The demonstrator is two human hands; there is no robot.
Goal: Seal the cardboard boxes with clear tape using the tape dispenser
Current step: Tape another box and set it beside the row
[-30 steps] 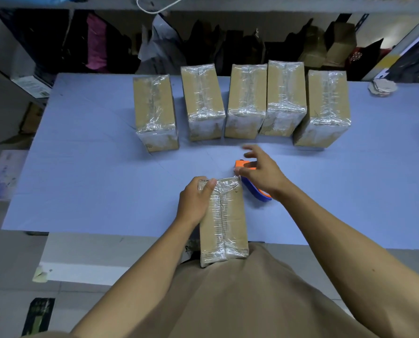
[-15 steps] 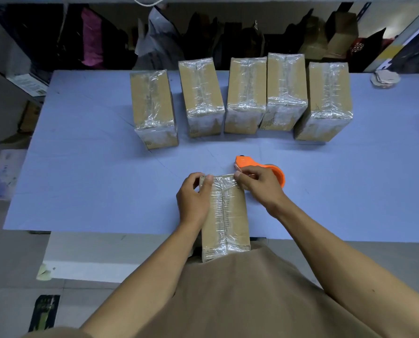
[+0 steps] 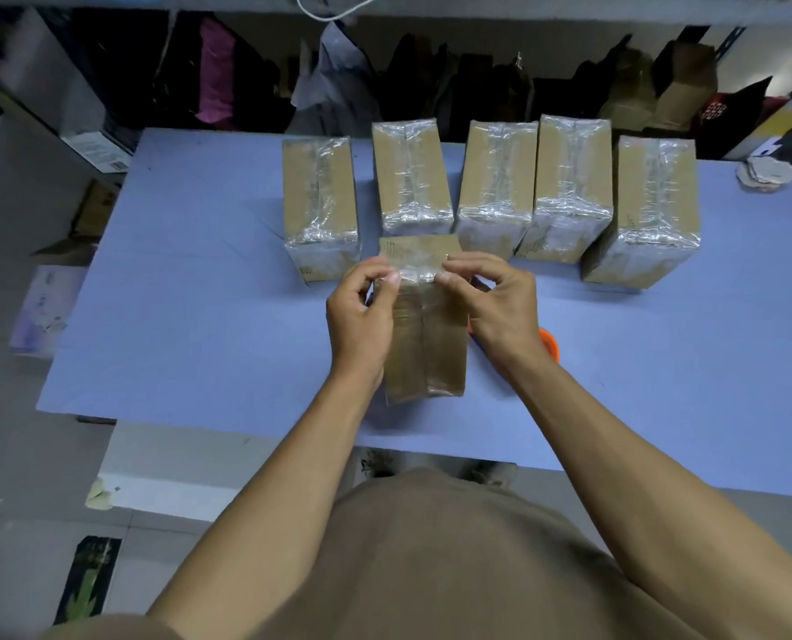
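We have the box in work (image 3: 424, 325) at the centre of the frame, lying lengthwise on the blue table (image 3: 191, 316) with its far end tipped up toward us. Our left hand (image 3: 361, 316) and right hand (image 3: 500, 307) meet at that far top edge. The thumb and forefinger of each are curled in and pinch the strip of clear tape (image 3: 419, 274) where it folds over the edge, left hand at the left corner, right hand at the right corner. We judge this to be the smoothing-down step: gripping both corners at once lets us pull the tape tight across the end flap and press it flat without creases.

The tape dispenser (image 3: 550, 345) lies on the table just beside the box, right of centre, mostly hidden under our right wrist; only an orange rim shows, with a sliver of blue beside it. We take it to be set down there because both hands are needed on the tape, and near enough to pick up again.

Across the upper middle of the frame stands a row of five sealed boxes (image 3: 569, 187), each with shiny tape along its top seam and over its near end. They sit close side by side near the back of the table, probably to keep finished work apart from the one in hand. By that count the job looks well advanced, and this box already has tape along its top seam.

A small heap of pale scraps (image 3: 765, 174) lies at the upper right edge of the table.
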